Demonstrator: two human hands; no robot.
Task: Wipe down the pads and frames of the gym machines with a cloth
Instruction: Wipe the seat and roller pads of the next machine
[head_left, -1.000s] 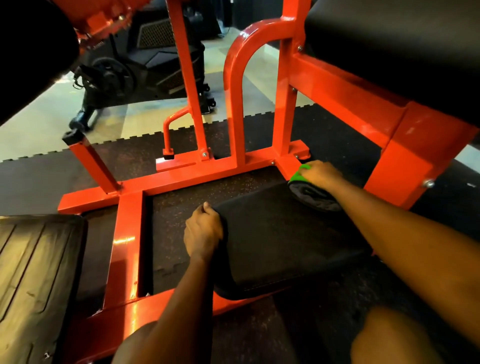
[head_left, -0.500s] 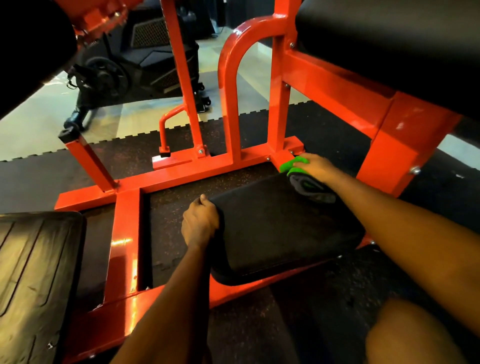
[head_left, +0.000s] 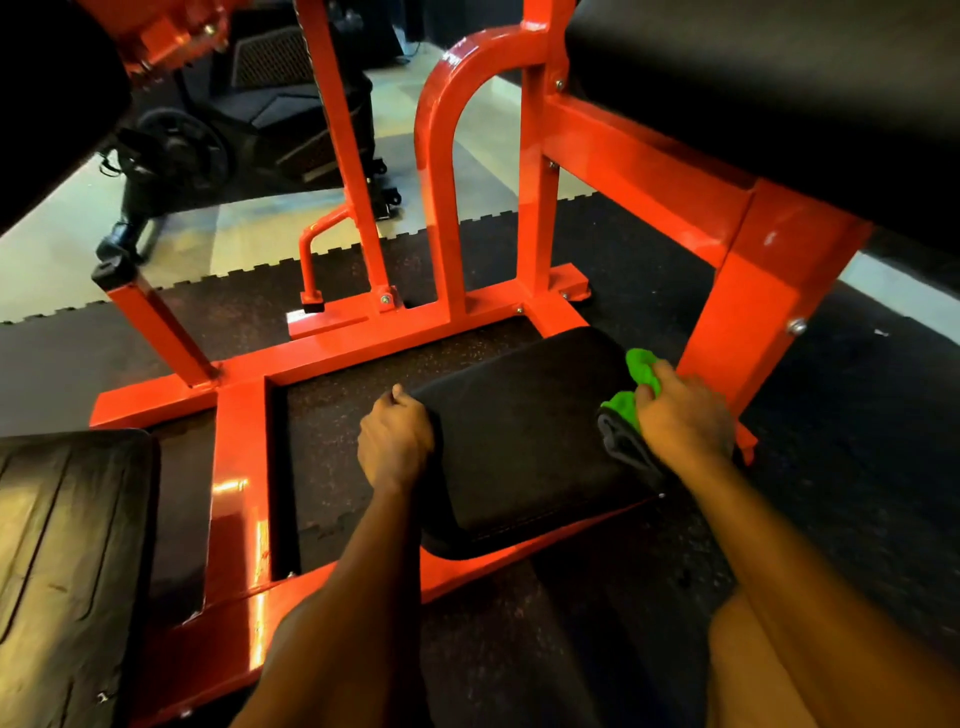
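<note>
A low black pad sits on the orange machine frame near the floor. My left hand grips the pad's left edge, fingers curled round it. At the pad's right edge my right hand holds a green and grey cloth and presses it against the pad. A larger black pad is mounted higher up on the frame at the upper right.
A ribbed black footplate lies at the left. Orange uprights and a curved bar rise behind the low pad. A black machine stands on the light floor beyond the dark rubber mat. My knees show at the bottom.
My right hand has drawn the cloth back from the pad's far right corner along its right edge toward me. My left hand keeps its grip on the left edge.
</note>
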